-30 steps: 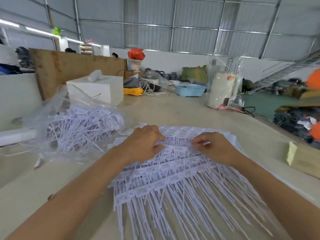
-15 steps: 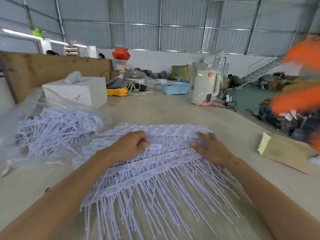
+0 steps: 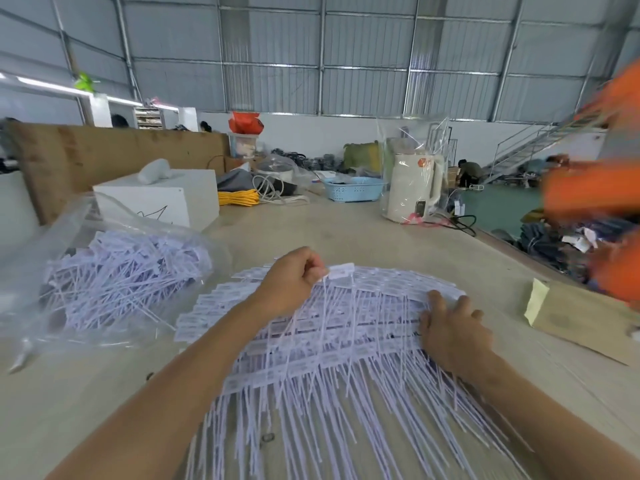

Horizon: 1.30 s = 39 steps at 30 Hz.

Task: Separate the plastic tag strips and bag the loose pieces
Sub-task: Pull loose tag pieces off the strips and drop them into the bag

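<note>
The tag strips (image 3: 346,344) lay fanned across the table (image 3: 346,233) in front of the person, label heads in rows running left to right, thin tails pointing toward the camera. The left hand (image 3: 294,282), fingers curled, pinched 1 strip (image 3: 341,271) at its head and held it raised above the pile's far edge, tails hanging down. The right hand (image 3: 450,327) pressed flat, fingers straight, on the pile's right side. To the left, a clear bag (image 3: 69,237) held loose pieces (image 3: 128,271) lying jumbled. A cardboard piece (image 3: 581,320) lay at right.
</note>
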{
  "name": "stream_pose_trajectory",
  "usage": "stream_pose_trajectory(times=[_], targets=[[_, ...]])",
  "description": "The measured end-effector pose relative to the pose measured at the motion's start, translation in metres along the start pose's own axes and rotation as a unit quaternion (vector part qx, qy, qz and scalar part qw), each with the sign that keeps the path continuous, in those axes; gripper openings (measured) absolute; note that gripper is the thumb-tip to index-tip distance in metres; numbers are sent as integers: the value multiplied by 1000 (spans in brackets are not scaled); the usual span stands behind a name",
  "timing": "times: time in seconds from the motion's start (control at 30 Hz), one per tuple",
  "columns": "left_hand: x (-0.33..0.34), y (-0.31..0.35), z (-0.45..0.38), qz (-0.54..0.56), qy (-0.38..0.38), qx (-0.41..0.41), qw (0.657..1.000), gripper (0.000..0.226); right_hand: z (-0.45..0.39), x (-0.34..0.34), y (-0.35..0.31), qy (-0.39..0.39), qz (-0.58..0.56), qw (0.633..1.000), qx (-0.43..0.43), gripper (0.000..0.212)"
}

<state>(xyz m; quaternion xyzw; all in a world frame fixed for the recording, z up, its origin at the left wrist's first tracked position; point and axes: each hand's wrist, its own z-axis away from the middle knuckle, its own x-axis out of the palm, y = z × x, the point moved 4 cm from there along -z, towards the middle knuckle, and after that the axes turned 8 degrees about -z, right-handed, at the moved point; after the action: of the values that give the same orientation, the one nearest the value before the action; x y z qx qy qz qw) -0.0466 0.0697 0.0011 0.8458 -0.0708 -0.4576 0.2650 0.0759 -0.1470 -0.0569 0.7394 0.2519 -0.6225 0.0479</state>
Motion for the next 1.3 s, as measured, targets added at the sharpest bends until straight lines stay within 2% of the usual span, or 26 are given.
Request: stream_pose_trajectory(times=[0.1,0.17,0.23,0.3,0.33,0.4,0.43,0.47,0.57,0.67,0.73,0.8,0.87,0.97,1.13,1.2,1.3], targets=[[7,11,-7,-3,-2,17,1000,8,-11,-6,-1,-48,-23,999,-12,41],[10,15,-10,-7,-3,31,999,10,-24,-19,-2,-120,16,992,-35,39],[13,18,-12,-13,1,42,999,13,-35,-39,-13,-143,22,987,-67,40],[16,21,-16,-27,7,58,998,14,-41,-55,-36,-110,-133,979,-113,40],[17,23,-18,-39,13,66,997,14,-40,-56,-47,-118,-280,946,-114,39],[21,23,-19,-63,24,73,995,14,-33,-43,-66,-177,-537,820,-83,36],[25,21,-18,-74,29,75,994,13,-29,-33,-73,-201,-586,781,-78,35],[29,19,-16,-84,35,76,993,12,-24,-24,-79,-213,-595,770,-90,32],[38,12,-8,-97,36,80,991,12,-18,-6,-87,-200,-566,790,-125,26],[37,13,-5,-106,20,89,990,14,-20,-3,-85,-177,-577,790,-108,19],[33,17,-4,-99,8,97,990,15,-21,-5,-85,-164,-583,789,-104,21],[30,19,-1,-103,-9,111,988,28,-24,-7,-84,-155,-586,789,-99,26],[28,21,3,-140,-15,129,982,41,-25,-7,-84,-159,-599,780,-88,28],[27,22,3,-224,-5,146,964,39,-25,-6,-86,-167,-608,770,-96,28],[25,25,0,-277,15,168,946,31,-25,-15,-88,-91,-567,798,-183,21],[24,26,0,-252,8,159,955,29,-25,-20,-87,-48,-525,817,-235,19],[23,25,1,-156,-13,127,980,32,-21,-25,-89,27,-416,853,-312,16]])
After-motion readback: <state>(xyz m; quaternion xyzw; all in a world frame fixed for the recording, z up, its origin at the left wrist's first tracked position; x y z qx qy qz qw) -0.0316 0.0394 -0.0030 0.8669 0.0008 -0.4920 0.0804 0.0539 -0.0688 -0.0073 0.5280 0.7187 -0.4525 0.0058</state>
